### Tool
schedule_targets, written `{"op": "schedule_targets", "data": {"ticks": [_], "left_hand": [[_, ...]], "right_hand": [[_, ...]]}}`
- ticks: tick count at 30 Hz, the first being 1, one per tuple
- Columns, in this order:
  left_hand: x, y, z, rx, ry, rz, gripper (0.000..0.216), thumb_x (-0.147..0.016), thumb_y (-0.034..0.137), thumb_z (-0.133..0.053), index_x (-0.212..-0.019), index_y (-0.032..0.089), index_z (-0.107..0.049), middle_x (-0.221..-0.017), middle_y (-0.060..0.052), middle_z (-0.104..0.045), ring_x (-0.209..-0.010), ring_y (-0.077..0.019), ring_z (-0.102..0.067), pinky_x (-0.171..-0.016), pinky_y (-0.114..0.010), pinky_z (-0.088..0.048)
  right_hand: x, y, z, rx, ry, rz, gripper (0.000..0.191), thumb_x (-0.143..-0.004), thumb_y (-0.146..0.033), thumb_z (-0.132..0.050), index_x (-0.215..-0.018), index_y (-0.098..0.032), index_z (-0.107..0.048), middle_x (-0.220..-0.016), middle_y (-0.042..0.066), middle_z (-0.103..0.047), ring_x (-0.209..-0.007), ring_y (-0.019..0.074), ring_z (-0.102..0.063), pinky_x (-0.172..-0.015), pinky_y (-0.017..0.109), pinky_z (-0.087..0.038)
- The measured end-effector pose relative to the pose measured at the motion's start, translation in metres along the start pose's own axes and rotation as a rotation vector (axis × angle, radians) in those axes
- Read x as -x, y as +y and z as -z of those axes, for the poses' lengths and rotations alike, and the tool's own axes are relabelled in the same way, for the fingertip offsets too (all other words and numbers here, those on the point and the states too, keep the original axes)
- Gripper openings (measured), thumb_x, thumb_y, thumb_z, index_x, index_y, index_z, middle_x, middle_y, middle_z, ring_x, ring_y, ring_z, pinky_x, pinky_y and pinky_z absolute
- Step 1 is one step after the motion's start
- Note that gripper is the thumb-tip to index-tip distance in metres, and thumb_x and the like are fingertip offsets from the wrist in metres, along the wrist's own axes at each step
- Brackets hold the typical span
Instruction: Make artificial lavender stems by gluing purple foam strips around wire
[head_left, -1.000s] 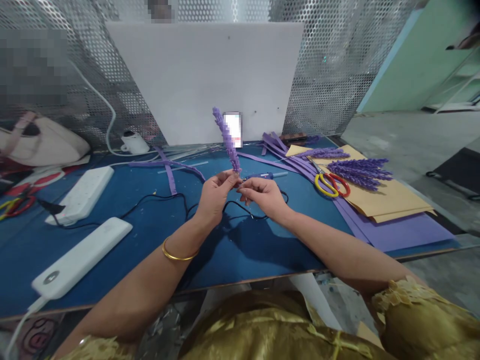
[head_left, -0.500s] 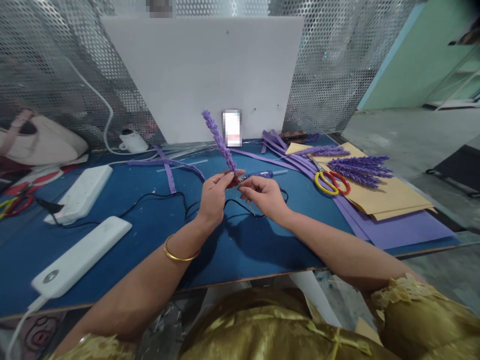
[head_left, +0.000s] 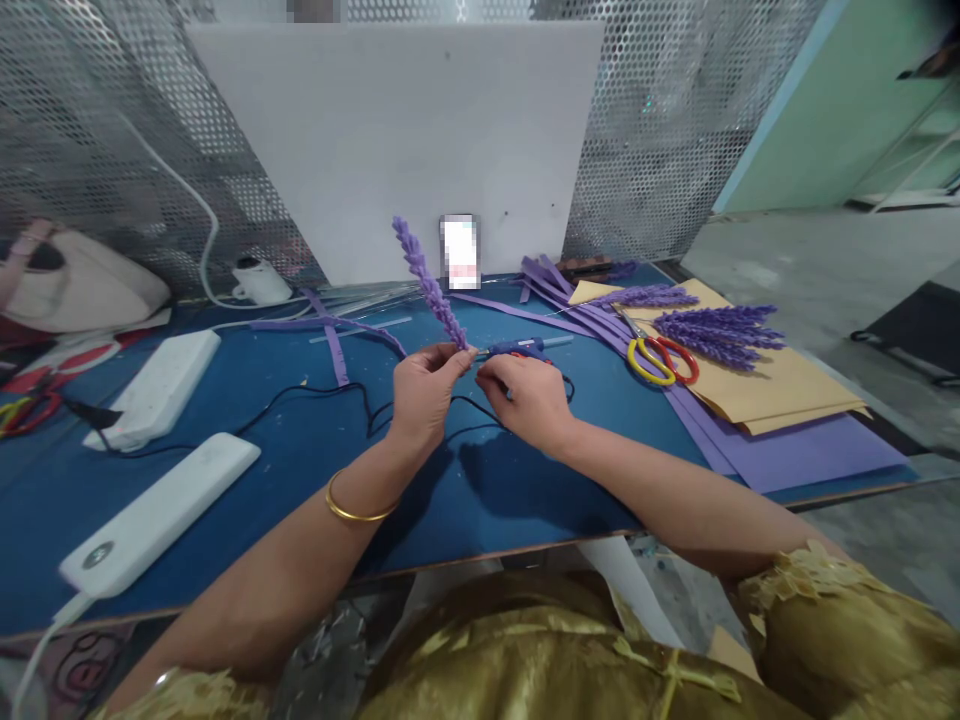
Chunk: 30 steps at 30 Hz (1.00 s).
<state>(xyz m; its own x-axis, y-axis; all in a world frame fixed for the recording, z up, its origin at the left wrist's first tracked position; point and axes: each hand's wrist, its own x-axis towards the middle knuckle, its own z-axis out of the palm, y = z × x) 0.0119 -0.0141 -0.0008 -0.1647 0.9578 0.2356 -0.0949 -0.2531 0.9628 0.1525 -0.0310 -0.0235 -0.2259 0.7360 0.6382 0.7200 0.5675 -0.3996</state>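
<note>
Here, the left hand [head_left: 427, 400] pinches the flower [head_left: 430, 285] at its base; the right hand's [head_left: 531, 402] grip cannot be told. Probably light and easily crushed, the flower is best held low.

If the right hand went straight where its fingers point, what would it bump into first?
Probably the left hand, whose fingertips pinch the purple flower just beside the right hand's fingertips. Depth is hard to judge here.
</note>
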Motion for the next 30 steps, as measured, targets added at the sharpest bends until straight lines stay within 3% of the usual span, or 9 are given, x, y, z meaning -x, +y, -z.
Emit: {"op": "schedule_targets", "data": {"ticks": [4,9,12,17,19,23,26,30], "left_hand": [[-0.0008,0.0021,0.0003,0.066,-0.036,0.079,0.021,-0.057,0.029,-0.085,-0.060,0.016,-0.069,-0.058,0.003,-0.060,-0.060,-0.0109,-0.049,-0.065,-0.026,-0.040],[-0.0041,0.0049,0.0025,0.202,-0.071,0.217,0.027,-0.050,0.028,-0.089,-0.062,0.016,-0.068,-0.064,0.002,-0.062,-0.064,-0.0109,-0.054,-0.068,-0.026,-0.043],[-0.0040,0.0059,0.0031,0.218,-0.106,0.258,0.030,-0.046,0.026,-0.091,-0.062,0.016,-0.067,-0.066,0.002,-0.062,-0.065,-0.0114,-0.055,-0.071,-0.027,-0.045],[-0.0016,0.0060,0.0035,0.172,-0.176,0.209,0.031,-0.051,0.027,-0.090,-0.073,0.016,-0.072,-0.074,0.000,-0.066,-0.072,-0.0135,-0.058,-0.073,-0.027,-0.045],[-0.0014,0.0058,0.0040,0.147,-0.141,0.166,0.030,-0.054,0.030,-0.090,-0.075,0.017,-0.073,-0.074,0.001,-0.067,-0.073,-0.0135,-0.058,-0.074,-0.027,-0.045],[-0.0014,0.0061,0.0047,0.051,-0.013,0.106,0.028,-0.057,0.032,-0.088,-0.058,0.017,-0.065,-0.059,0.004,-0.058,-0.064,-0.0115,-0.051,-0.067,-0.026,-0.041],[-0.0007,0.0065,0.0041,-0.007,0.020,0.090,0.024,-0.057,0.032,-0.087,-0.059,0.017,-0.068,-0.058,0.003,-0.059,-0.062,-0.0119,-0.050,-0.064,-0.027,-0.039],[0.0000,0.0059,0.0034,0.011,0.011,0.119,0.021,-0.056,0.030,-0.086,-0.059,0.017,-0.070,-0.059,0.002,-0.061,-0.062,-0.0129,-0.050,-0.064,-0.028,-0.038]], "right_hand": [[-0.0006,0.0002,-0.0009,-0.039,-0.019,-0.010,0.015,-0.093,-0.026,-0.055,-0.090,-0.019,-0.068,-0.087,0.005,-0.075,-0.076,0.0188,-0.067,-0.068,0.029,-0.040],[-0.0051,0.0012,-0.0045,-0.519,-0.114,-0.282,0.010,-0.087,-0.029,-0.063,-0.085,-0.020,-0.067,-0.070,0.000,-0.070,-0.062,0.0140,-0.061,-0.061,0.026,-0.043],[-0.0065,0.0019,-0.0064,-0.683,-0.115,-0.356,0.012,-0.083,-0.030,-0.064,-0.078,-0.019,-0.065,-0.066,-0.001,-0.068,-0.058,0.0130,-0.058,-0.058,0.025,-0.044],[-0.0051,-0.0015,-0.0033,-0.595,-0.086,-0.326,0.017,-0.083,-0.030,-0.064,-0.070,-0.020,-0.060,-0.060,-0.002,-0.063,-0.056,0.0123,-0.054,-0.057,0.025,-0.041],[-0.0043,-0.0034,-0.0009,-0.530,-0.066,-0.305,0.014,-0.084,-0.029,-0.064,-0.074,-0.020,-0.063,-0.063,-0.002,-0.064,-0.059,0.0130,-0.056,-0.059,0.026,-0.040],[-0.0025,-0.0042,0.0008,-0.385,-0.030,-0.211,0.009,-0.086,-0.027,-0.065,-0.081,-0.020,-0.066,-0.071,0.001,-0.067,-0.069,0.0154,-0.061,-0.066,0.027,-0.042],[-0.0011,-0.0028,-0.0003,-0.343,-0.048,-0.160,0.011,-0.088,-0.028,-0.063,-0.081,-0.020,-0.065,-0.072,0.001,-0.067,-0.068,0.0156,-0.060,-0.065,0.027,-0.041],[-0.0005,-0.0018,-0.0028,-0.400,-0.075,-0.201,0.012,-0.086,-0.028,-0.064,-0.077,-0.020,-0.063,-0.065,-0.001,-0.062,-0.062,0.0143,-0.056,-0.060,0.026,-0.039]]}}
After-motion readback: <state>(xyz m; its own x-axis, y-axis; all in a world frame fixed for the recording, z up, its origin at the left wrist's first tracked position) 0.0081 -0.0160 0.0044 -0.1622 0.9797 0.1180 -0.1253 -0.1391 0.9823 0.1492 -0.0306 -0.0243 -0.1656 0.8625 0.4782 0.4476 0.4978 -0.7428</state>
